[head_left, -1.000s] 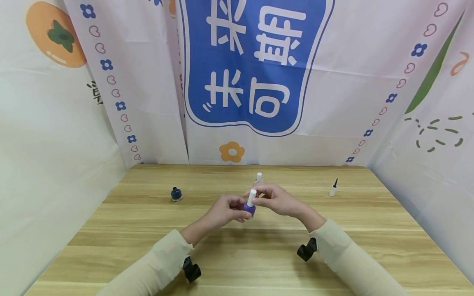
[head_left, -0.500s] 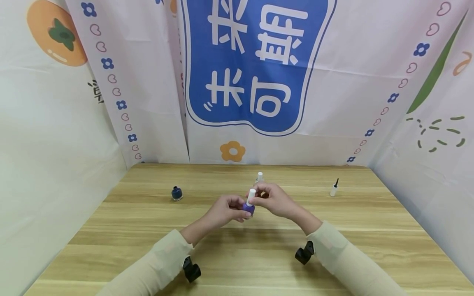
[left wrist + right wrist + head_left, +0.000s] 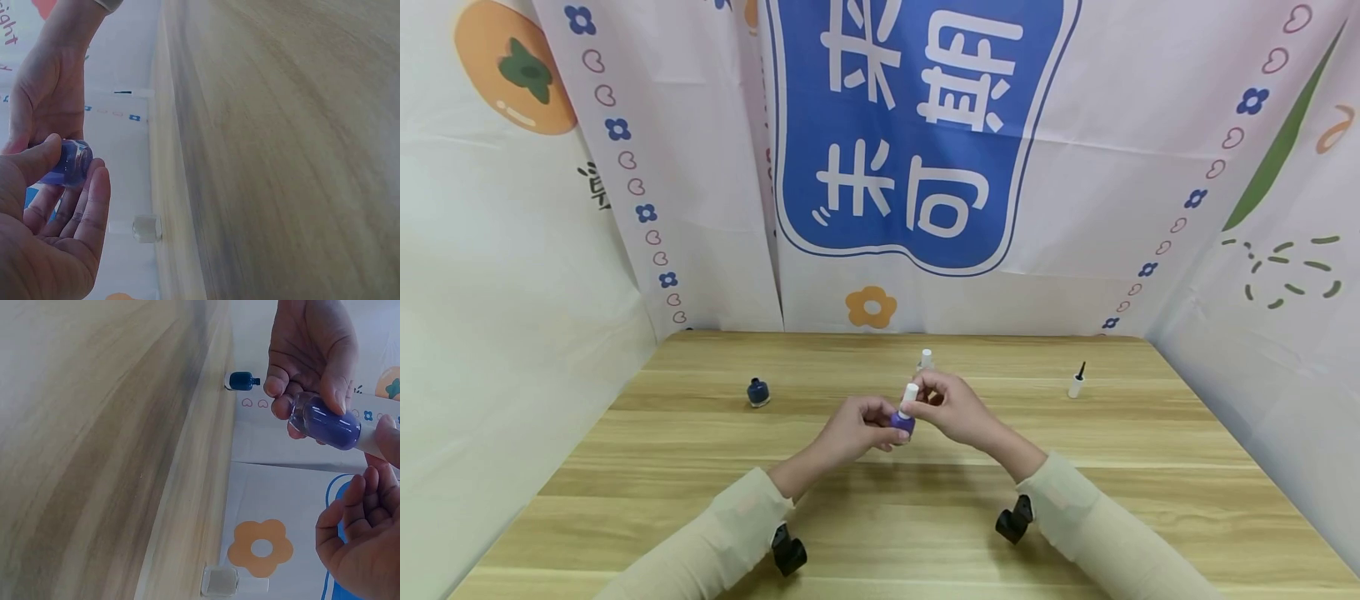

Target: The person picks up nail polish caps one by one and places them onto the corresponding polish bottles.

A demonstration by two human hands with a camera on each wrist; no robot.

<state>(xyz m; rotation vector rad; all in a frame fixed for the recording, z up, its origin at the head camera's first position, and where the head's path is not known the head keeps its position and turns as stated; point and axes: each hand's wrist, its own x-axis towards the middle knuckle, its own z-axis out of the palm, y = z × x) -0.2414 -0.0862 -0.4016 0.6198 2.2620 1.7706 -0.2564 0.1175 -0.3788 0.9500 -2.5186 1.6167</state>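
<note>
A purple nail polish bottle [image 3: 329, 425] with a white cap [image 3: 910, 396] is raised over the middle of the wooden table. My left hand [image 3: 857, 427] grips its glass body between thumb and fingers. From the other side my right hand [image 3: 953, 407] pinches the white cap, its remaining fingers curled loosely. In the right wrist view the cap sits against the bottle's neck, partly hidden by my right thumb. Just beyond my right hand stands a clear nail polish bottle [image 3: 147, 229] with a white cap.
A dark blue nail polish bottle [image 3: 758, 392] stands uncapped on the table [image 3: 880, 533], back left. At the back right, a white cap [image 3: 1076, 386] stands with its black brush pointing up. Printed cloth [image 3: 715, 208] encloses the table's back and sides.
My right hand and forearm have shifted slightly left, with the fingers turning a little at the cap. The left hand keeps its hold on the purple bottle almost unmoved.
</note>
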